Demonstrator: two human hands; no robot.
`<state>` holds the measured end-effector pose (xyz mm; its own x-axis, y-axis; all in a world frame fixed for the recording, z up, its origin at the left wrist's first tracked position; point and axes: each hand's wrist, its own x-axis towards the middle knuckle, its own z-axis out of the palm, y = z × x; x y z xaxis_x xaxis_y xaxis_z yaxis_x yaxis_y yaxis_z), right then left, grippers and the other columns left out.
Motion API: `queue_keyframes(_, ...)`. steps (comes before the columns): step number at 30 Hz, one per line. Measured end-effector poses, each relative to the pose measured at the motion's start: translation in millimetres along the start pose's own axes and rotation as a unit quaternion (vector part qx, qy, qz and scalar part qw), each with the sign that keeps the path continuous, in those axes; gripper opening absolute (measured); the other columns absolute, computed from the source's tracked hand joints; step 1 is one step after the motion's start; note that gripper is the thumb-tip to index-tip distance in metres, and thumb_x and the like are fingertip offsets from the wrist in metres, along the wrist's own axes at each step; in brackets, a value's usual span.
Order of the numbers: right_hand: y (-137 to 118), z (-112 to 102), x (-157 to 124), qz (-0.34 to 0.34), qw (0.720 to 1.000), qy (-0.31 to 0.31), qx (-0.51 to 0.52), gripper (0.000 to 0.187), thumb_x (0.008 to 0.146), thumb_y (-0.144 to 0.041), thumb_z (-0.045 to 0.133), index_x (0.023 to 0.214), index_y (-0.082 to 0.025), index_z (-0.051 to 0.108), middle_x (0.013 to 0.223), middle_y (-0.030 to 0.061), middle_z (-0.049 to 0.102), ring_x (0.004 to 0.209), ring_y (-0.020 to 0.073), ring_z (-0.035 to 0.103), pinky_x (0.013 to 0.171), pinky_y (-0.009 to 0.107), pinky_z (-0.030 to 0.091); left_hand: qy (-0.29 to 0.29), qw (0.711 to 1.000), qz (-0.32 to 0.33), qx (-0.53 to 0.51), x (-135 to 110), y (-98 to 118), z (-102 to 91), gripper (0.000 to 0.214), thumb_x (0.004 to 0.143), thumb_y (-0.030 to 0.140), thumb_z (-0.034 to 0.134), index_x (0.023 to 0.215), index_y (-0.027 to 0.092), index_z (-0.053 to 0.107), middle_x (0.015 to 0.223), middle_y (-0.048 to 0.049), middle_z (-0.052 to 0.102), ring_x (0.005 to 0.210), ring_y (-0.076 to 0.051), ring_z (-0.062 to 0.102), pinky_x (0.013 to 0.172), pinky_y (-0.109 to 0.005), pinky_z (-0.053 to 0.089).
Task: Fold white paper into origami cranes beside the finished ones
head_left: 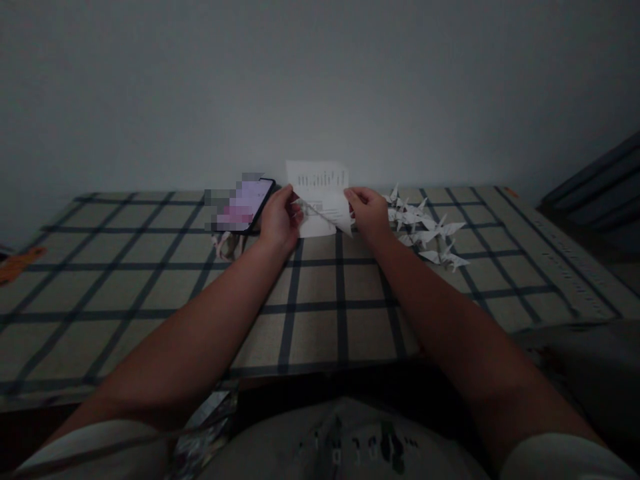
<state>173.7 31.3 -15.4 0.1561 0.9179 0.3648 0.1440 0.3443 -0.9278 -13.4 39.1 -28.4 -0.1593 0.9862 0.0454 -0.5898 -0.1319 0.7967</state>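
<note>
Our left fingers (290, 197) pinch the left edge of a sheet of paper (323, 183), and our right fingers (353, 197) pinch its right edge, so both sets are closed on the same sheet. Its lower right corner is turned over along a slanting crease. We judge that the two-sided grip holds the paper taut and square while that flap lies across it.

The left hand (280, 223) and right hand (373, 220) rest low, with both forearms stretched out across the desk (150, 280) and its checked cloth. The sheet's lower edge appears to rest on the desk. Its faintly printed upper part stands in front of the wall.

Just left of the sheet a phone (245, 205) sits tilted with its screen lit, probably angled so we can read it. We cannot tell what props it. Just right of the sheet, beside the right hand, lies a loose cluster of folded paper cranes (425, 230), probably set aside within easy reach. Below the phone, left of the sheet, is a small pale crumpled thing (225, 245), too dim to identify. Far left of the sheet an orange scrap (17, 261) lies at the desk's edge.
</note>
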Motion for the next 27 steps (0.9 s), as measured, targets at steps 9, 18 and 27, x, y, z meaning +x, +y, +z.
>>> queue_keyframes(9, 4, -2, 0, -0.012, 1.0, 0.006, 0.005, 0.025, 0.086, -0.042, 0.064, 0.085, -0.018, 0.067, 0.066, -0.0014, 0.061, 0.062, 0.012, 0.056, 0.063, 0.028, 0.048, -0.048, 0.989, -0.014, 0.142, -24, 3, 17.8, 0.044, 0.066, 0.057, 0.084, 0.084, 0.02, 0.069, 0.081, -0.0043, 0.072, 0.063, -0.012, 0.063, 0.048, -0.021, 0.042)
queue_keyframes(18, -2, 1, -3, -0.014, 0.999, -0.024, 0.037, 0.037, 0.083, -0.053, 0.067, 0.088, -0.017, 0.071, 0.069, -0.0007, 0.064, 0.061, 0.0104, 0.057, 0.061, 0.026, 0.049, -0.081, 0.972, -0.001, 0.219, -29, -2, 16.8, 0.04, 0.062, 0.047, 0.089, 0.082, 0.015, 0.075, 0.09, -0.0081, 0.076, 0.07, -0.015, 0.068, 0.06, -0.026, 0.051)
queue_keyframes(27, -5, 2, -5, 0.025, 0.997, -0.033, 0.066, 0.046, 0.086, -0.062, 0.06, 0.101, -0.02, 0.072, 0.081, 0.0017, 0.069, 0.063, 0.0087, 0.057, 0.054, 0.021, 0.046, -0.066, 0.98, 0.033, 0.185, -28, 1, 16.4, 0.041, 0.064, 0.049, 0.088, 0.084, 0.017, 0.075, 0.09, -0.0068, 0.077, 0.074, -0.016, 0.068, 0.062, -0.024, 0.049)
